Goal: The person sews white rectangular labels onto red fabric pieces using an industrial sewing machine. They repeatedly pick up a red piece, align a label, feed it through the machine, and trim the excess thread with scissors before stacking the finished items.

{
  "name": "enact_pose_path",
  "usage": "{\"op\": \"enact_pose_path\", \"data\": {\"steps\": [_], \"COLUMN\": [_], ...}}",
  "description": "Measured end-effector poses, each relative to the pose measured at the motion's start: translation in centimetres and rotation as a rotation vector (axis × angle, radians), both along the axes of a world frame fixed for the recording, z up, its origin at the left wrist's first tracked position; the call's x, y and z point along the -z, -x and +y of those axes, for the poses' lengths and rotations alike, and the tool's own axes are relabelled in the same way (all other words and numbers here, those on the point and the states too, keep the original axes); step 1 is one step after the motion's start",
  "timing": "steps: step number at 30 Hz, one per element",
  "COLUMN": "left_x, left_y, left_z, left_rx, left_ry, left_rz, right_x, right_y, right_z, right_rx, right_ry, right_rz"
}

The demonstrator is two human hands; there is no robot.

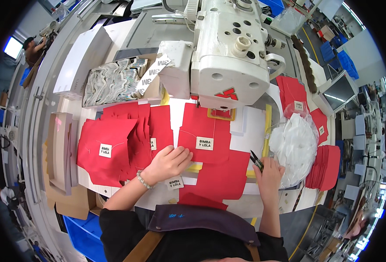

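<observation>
My left hand (173, 161) has its fingers curled on the lower left edge of a red cut piece (204, 126), which lies under the sewing machine's head (230, 65) at a yellow-edged frame (221, 114) and carries a white printed label (204, 143). My right hand (269, 172) grips black snips (255, 158), points upward, at the right of the middle pieces. A second red piece (212, 183) lies below the first. A loose label (175, 183) sits just below my left hand. A stack of labelled red pieces (92, 155) lies to the left.
A white box (81, 61), a tray of crumpled backing strips (110, 83) and an open cardboard box (60, 153) are leftward. A white pile (291, 148), red stacks (326, 168) and a screen (336, 94) are rightward. A blue crate (79, 236) is lower left; a co-worker (33, 52) is upper left.
</observation>
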State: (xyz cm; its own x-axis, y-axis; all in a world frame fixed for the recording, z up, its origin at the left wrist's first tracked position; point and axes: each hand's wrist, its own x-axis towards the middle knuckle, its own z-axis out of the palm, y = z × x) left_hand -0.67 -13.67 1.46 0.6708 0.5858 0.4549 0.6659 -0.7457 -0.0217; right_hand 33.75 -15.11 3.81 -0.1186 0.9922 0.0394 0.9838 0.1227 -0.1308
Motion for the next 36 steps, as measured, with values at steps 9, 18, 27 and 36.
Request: {"op": "enact_pose_path", "data": {"steps": [9, 18, 27, 36], "left_x": [-0.3, -1.1, -3.2, -3.6], "left_y": [0.9, 1.6, 2.2, 2.2], "left_z": [0.2, -0.6, -3.7, -4.4], "left_rx": [-0.081, -0.033, 0.092, 0.096], "left_ry": [0.173, 0.284, 0.059, 0.042], "left_rz": [-0.123, -0.579, -0.225, -0.153], "right_x": [-0.4, -3.2, -2.6, 0.5], "right_y": [-0.1, 4.8, 8.2, 10.8], "right_z": [1.4, 5.5, 9.4, 10.9], "right_rx": [-0.007, -0.085, -0.655, -0.785], "right_ry": [-0.108, 0.265, -0.370, -0.388], "right_rz": [0.289, 0.724, 0.035, -0.107]}}
